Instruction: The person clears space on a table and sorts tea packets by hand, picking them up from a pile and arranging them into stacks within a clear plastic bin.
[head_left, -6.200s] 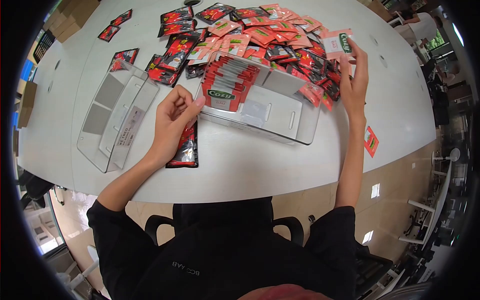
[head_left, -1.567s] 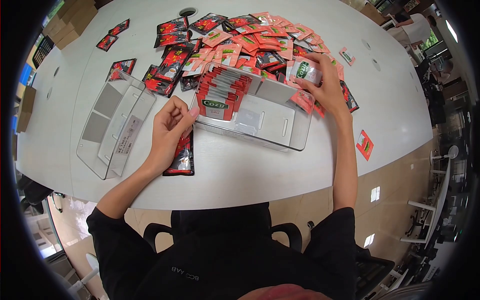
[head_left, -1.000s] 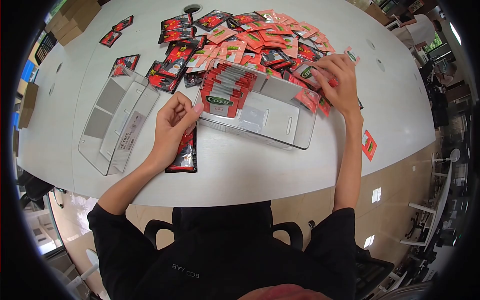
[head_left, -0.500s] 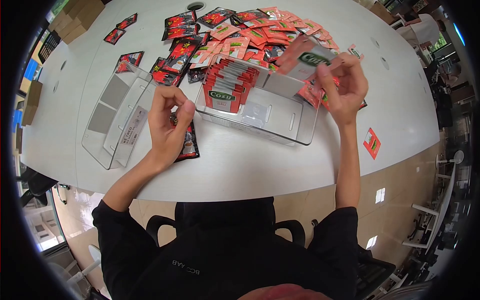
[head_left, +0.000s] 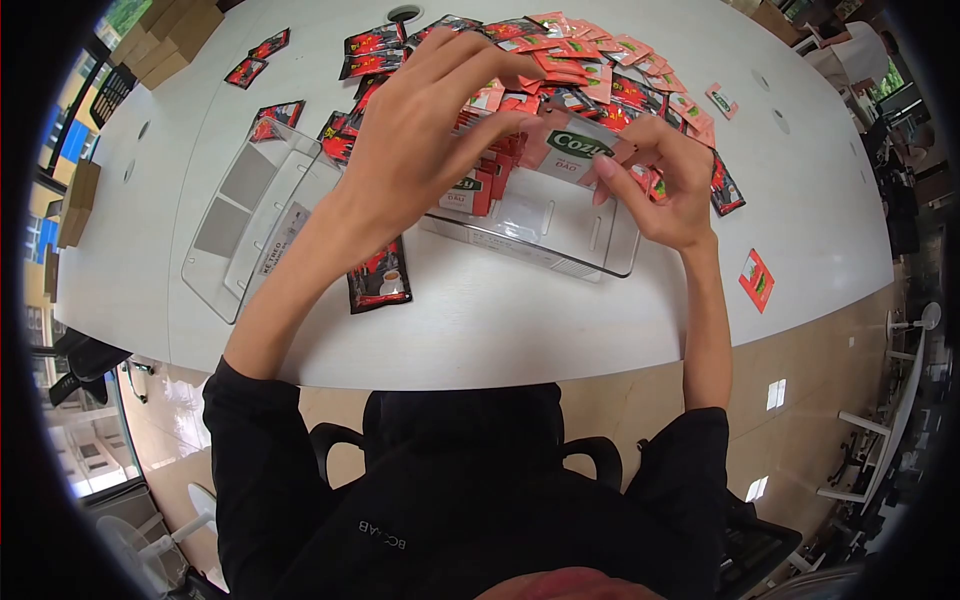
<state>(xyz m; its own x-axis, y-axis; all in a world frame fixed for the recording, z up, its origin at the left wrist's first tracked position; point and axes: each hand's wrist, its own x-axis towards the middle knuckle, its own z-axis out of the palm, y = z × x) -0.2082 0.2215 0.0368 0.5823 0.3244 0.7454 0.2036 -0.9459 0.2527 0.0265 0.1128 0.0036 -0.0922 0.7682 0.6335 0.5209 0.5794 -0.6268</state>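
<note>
Lifted off the table since the earlier frame, the left hand (head_left: 415,130) now meets the right hand (head_left: 665,175) above the clear bin (head_left: 610,255). Both pinch one pink sachet (head_left: 572,150) (Cozy label up) over the bin's open right half. Red sachets (head_left: 470,190) stand packed at its left end. A dark packet (head_left: 380,280) lies near the table edge, with bare tabletop (head_left: 520,330) along the near side.

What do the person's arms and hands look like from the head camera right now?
Both hands, left hand and right hand, are bare: no gloves, rings or watch visible. The forearms are uncovered too. Black sleeves are pushed up near the elbows, part of a black top with small white lettering.
</note>
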